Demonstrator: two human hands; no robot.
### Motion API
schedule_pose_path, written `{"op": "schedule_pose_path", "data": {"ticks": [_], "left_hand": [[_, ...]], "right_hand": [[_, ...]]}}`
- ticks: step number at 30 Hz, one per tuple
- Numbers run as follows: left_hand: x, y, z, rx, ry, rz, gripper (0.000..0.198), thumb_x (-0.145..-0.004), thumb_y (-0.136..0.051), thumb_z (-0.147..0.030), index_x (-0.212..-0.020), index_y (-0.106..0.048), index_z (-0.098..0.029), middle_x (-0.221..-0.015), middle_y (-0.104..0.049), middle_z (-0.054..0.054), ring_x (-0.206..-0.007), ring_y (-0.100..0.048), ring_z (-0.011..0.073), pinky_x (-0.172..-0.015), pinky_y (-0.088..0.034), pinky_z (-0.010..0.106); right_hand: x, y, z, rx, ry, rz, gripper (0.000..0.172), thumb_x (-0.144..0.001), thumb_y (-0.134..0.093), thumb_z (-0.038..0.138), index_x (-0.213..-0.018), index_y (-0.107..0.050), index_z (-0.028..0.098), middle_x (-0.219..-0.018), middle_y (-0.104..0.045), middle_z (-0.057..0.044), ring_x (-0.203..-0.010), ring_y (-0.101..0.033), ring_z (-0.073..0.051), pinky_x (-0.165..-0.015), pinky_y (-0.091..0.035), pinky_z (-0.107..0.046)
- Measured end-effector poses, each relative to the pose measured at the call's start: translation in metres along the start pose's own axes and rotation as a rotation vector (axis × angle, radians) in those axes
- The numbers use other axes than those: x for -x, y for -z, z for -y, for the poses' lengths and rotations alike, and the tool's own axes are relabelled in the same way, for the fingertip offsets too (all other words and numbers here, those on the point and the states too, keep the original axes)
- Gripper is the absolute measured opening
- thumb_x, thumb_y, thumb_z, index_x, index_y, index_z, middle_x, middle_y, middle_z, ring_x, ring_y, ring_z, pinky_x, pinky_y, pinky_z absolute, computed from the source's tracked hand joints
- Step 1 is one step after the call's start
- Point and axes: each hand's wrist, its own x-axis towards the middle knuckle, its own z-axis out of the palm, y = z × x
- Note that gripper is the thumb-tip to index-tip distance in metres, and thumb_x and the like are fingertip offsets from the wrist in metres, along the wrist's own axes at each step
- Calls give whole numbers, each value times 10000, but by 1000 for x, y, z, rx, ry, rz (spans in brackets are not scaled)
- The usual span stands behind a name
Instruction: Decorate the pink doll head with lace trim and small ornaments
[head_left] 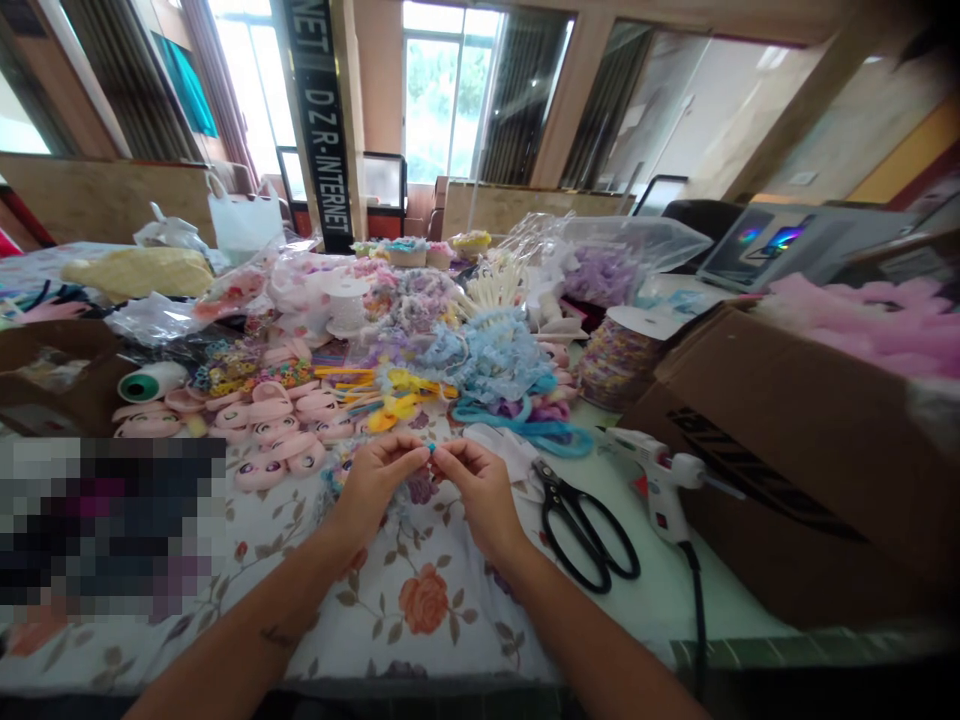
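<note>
My left hand [384,478] and my right hand [478,488] meet above the flowered tablecloth [390,625]. Between their pinched fingertips is a small blue piece [431,449], too small for me to name its kind. Both hands are closed on it, thumbs and forefingers nearly touching. Beneath and behind the left hand lies a ruffled pastel trim [330,488], partly hidden. Black-handled scissors [589,525] rest to the right of my right hand. Farther right is a white hot glue gun [664,490] with a black cord. Several pale pink doll-like face pieces [277,432] lie left of my hands.
A large cardboard box [795,470] with pink fluffy material stands at the right. Beside it is a spool of multicoloured trim [626,360]. Light blue ruffled trim [487,355] and yellow pieces [397,400] are heaped ahead. Another cardboard box [60,365] sits at the left.
</note>
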Motion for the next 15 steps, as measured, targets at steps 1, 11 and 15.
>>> {"op": "schedule_pose_path", "data": {"ticks": [1,11,15], "left_hand": [[0,1,-1,-16,4,-1,179,-727,-717,-318,-725,-662,-147,-678,-622,1,-620,-563,107,-606,-456,220],[-2,7,1,-6,66,-80,182,-659,-770,-316,-719,-671,-176,-687,-614,-17,-660,-551,96,-661,-454,186],[0,7,1,-37,90,-48,203,-651,-774,-329,-715,-668,-168,-698,-617,-3,-659,-562,112,-656,-467,204]], "right_hand": [[-1,0,2,-2,9,-11,218,-724,-718,375,-761,-678,164,-693,-641,-11,-624,-573,-132,-616,-478,-260],[44,139,19,761,372,-882,366,-822,-555,443,-1013,-653,146,-1003,-679,-133,-886,-621,-247,-861,-467,-408],[71,212,15,1066,253,-996,500,-766,-545,482,-1075,-646,102,-1012,-696,-188,-923,-639,-307,-870,-464,-434]]}}
